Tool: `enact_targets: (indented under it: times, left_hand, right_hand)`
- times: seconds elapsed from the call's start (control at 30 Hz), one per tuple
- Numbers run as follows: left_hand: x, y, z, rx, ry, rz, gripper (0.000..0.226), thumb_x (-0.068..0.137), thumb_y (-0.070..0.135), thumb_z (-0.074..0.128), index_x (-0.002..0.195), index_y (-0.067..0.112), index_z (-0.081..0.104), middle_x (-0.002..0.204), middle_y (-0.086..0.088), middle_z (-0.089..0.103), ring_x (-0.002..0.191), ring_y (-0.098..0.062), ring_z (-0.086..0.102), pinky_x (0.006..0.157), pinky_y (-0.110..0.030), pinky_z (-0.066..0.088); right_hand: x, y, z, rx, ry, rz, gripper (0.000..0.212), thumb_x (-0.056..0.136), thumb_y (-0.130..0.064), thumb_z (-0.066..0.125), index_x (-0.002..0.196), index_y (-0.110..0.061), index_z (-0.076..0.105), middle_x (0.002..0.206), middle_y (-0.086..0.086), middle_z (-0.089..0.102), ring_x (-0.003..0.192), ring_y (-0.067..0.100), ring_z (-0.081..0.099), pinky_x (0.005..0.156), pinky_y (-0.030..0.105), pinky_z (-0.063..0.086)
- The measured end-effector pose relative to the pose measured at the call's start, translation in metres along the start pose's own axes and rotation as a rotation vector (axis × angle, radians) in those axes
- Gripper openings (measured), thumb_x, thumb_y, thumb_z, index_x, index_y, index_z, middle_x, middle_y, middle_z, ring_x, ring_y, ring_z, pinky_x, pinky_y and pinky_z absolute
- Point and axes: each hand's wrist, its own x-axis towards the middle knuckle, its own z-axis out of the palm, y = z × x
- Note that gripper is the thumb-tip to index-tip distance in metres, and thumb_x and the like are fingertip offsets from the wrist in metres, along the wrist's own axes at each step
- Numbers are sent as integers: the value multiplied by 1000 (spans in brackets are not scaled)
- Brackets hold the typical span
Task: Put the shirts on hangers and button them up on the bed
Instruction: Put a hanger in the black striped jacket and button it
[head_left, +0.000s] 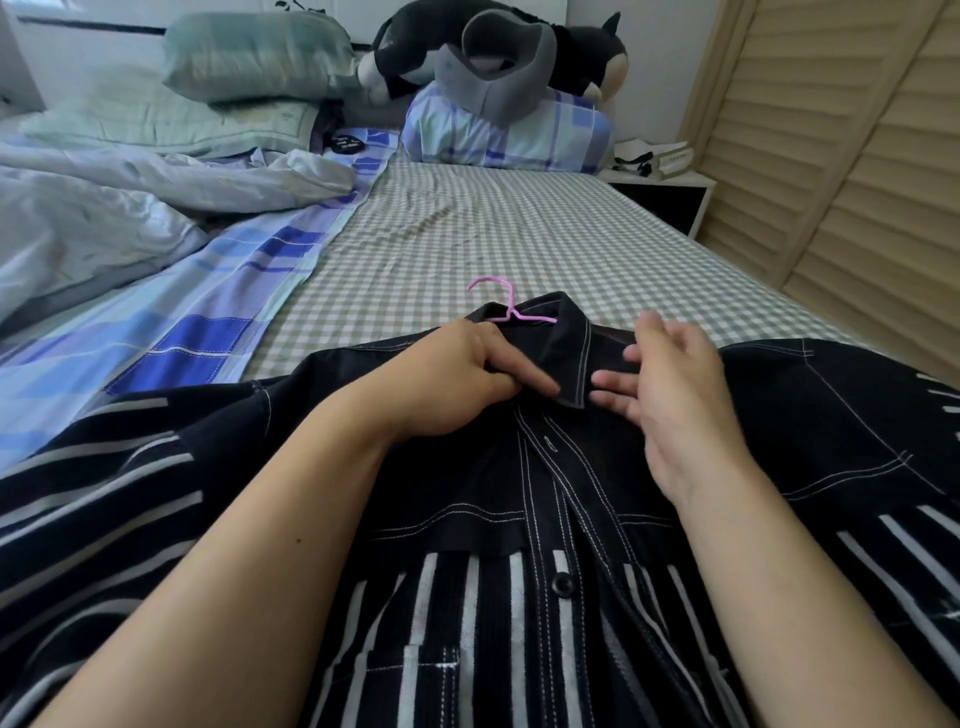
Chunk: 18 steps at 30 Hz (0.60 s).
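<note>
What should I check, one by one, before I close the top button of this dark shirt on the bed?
1. Pink hanger inside the dark shirt, hook out past the collar: ok.
2. Shirt lies front up on the bed: ok.
3. Top buttonhole open and visible: ok.
4. Matching top button: cannot tell, hidden.
5. Left hand holds the cloth at the neck: ok.
6. Right hand gripping the placket: not ok, open.

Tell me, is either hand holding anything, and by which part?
The left hand grips the black shirt by its collar; the right hand is open, holding nothing.
</note>
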Motion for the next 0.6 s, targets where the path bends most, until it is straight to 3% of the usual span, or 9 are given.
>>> enact_targets:
  times: [0.07, 0.17, 0.27, 0.33, 0.47, 0.6]
  left_hand:
    - [-2, 2, -2, 105, -47, 21, 34, 93, 6, 66, 96, 35, 82, 98, 12, 60, 85, 5, 58, 80, -6, 38]
    - [0, 0, -6, 128, -42, 6, 29, 92, 7, 68, 84, 32, 80, 94, 13, 63, 82, 1, 60, 78, -11, 43]
    - [5, -7, -6, -10, 87, -45, 20, 89, 6, 72, 83, 24, 64, 80, 15, 68, 71, 2, 60, 71, -17, 45]
    - [9, -12, -2, -2, 193, -77, 19, 89, 16, 75, 95, 25, 60, 94, 13, 68, 84, -2, 63, 77, -19, 45]
    - [15, -27, 22, 357, 345, -114, 33, 94, 40, 67, 123, 25, 61, 118, 5, 66, 116, -19, 58, 103, -42, 42]
    - [8, -33, 47, 552, 575, -129, 43, 89, 44, 71, 116, 13, 59, 116, -10, 56, 111, -31, 50, 92, -46, 47]
  right_hand:
    - [0, 0, -3, -57, -128, 80, 26, 98, -43, 61, 116, -24, 60, 107, -5, 63, 83, 17, 72, 72, 34, 60]
    - [0, 12, -2, -454, -224, -72, 48, 86, -24, 77, 130, -37, 61, 114, -7, 64, 90, 15, 70, 83, 33, 57]
    - [0, 15, 2, -667, -187, -235, 42, 81, -16, 82, 112, -38, 66, 119, -6, 53, 93, 12, 64, 90, 29, 53]
    - [-1, 14, 2, -683, -183, -338, 35, 81, -18, 83, 102, -38, 65, 109, -10, 48, 86, 7, 55, 84, 24, 48]
    - [4, 27, 6, -767, -297, -396, 28, 81, -27, 83, 104, -37, 70, 96, -11, 57, 75, 0, 50, 70, 16, 38]
    - [1, 43, 9, -775, -170, -336, 14, 86, -31, 78, 96, -28, 70, 93, -9, 57, 80, 1, 53, 66, 13, 36]
